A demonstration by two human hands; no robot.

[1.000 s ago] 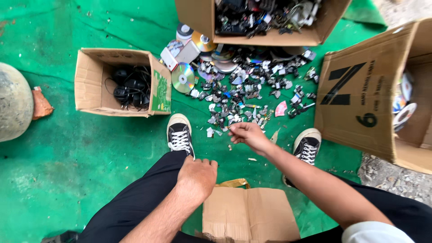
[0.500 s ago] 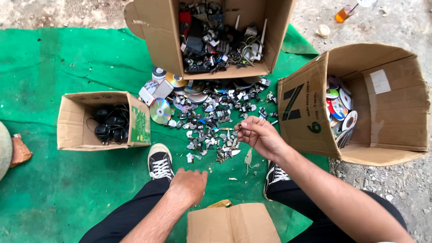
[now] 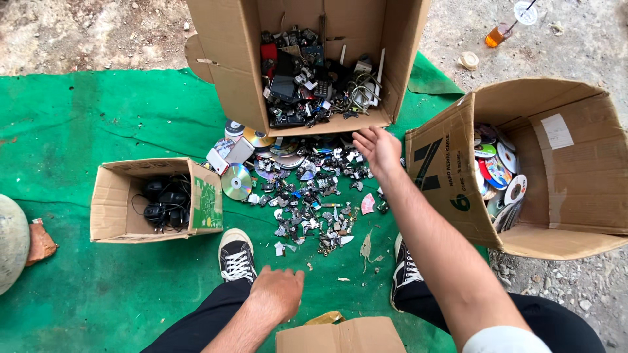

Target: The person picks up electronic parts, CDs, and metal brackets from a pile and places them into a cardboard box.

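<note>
The right hand point(image 3: 378, 149) reaches out over the far edge of the scrap pile point(image 3: 307, 196), just in front of the lip of the big box point(image 3: 229, 72) that holds dark electronic parts. Its grip is loosely apart, fingers spread and slightly curled; I cannot tell whether anything small sits in it. The pile lies on the green mat point(image 3: 98, 111) between the two shoes, with a shiny disc point(image 3: 236, 181) at its left edge. The left hand point(image 3: 277, 292) rests on the left knee, fingers curled down, holding nothing. To the left stands a small box point(image 3: 111, 202) with black cables inside. To the right, a tipped box point(image 3: 445, 176) lies on its side and holds a stack of discs. A folded cardboard piece point(image 3: 340, 336) lies between the legs.
</note>
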